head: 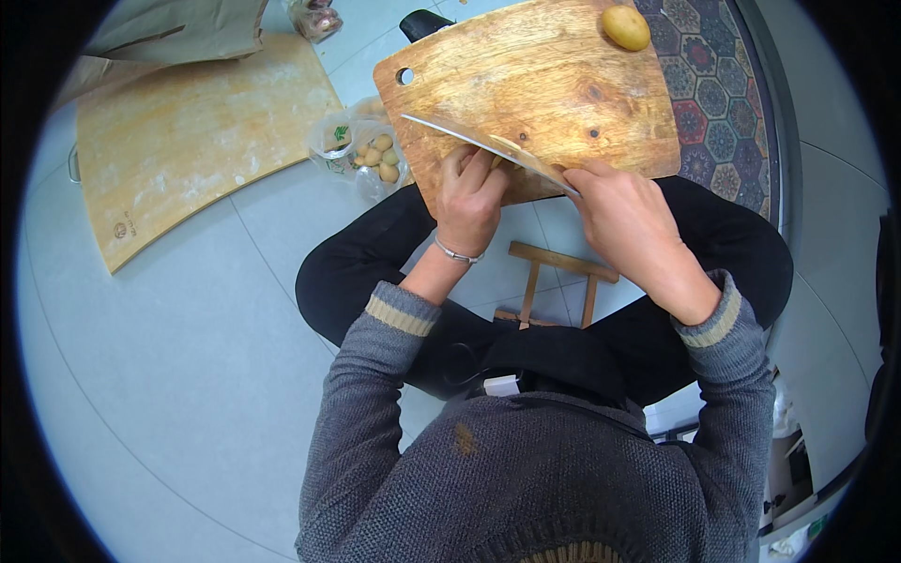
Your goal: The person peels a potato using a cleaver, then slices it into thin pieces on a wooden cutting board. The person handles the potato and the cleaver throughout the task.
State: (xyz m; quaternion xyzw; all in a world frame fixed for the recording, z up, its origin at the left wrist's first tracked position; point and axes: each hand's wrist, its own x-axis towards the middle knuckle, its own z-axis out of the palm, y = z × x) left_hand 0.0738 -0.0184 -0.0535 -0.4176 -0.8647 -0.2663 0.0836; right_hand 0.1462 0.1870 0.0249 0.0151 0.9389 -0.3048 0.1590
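A wooden cutting board [486, 77] lies in front of me, just beyond my knees. My right hand [626, 214] grips a kitchen knife [461, 131], whose blade slants across the board towards the upper left. Curled close behind the blade, my left hand [473, 193] presses a pale yellow piece, apparently potato, against the board; the fingers hide most of it. On the blade's far side a thin potato slice [508, 143] shows. One whole potato [626, 28] rests at the board's far right corner.
A larger flour-dusted board [211, 134] lies on the tiled floor at left, partly under brown paper [176, 35]. Beside it is a plastic bag of eggs [380, 156]. A patterned mat [718, 105] is at right. A small wooden stool [563, 264] stands between my legs.
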